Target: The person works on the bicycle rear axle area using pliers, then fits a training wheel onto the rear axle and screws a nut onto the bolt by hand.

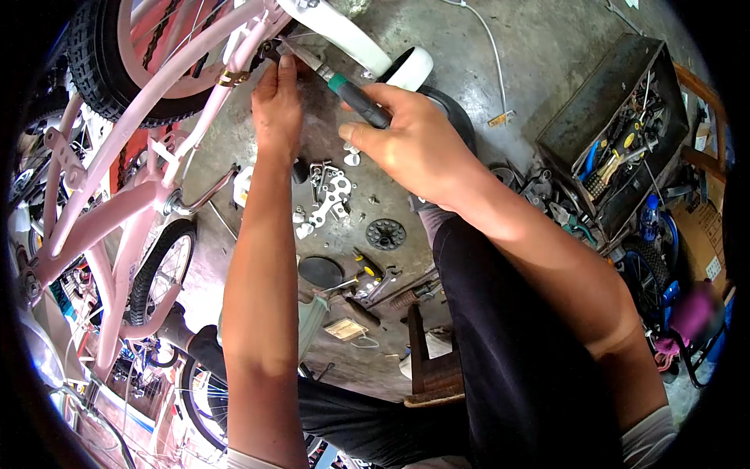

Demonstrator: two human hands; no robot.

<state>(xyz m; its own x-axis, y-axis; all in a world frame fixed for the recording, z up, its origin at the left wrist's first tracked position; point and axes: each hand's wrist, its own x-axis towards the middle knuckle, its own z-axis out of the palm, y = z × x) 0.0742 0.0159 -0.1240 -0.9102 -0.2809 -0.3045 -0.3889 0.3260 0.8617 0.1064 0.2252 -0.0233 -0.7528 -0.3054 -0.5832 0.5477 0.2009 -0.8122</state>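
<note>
A: Where do we find the needle-nose pliers (337,83)?

B: In our right hand (418,141), wrapped firmly around them; they point in beside the pink bicycle frame (105,220), presumably for tight reach.

A: And our left hand (278,98)?

B: Bunched near their tips, probably steadying something; we cannot tell what it pinches. A perforated black disc (386,234) lies nearby, apparently set aside.

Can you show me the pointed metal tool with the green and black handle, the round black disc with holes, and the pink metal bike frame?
Pointed metal tool (337,82): head view, green part of handle.
Round black disc (386,234): head view, its face.
Pink metal bike frame (113,216): head view, thick tube.
</note>
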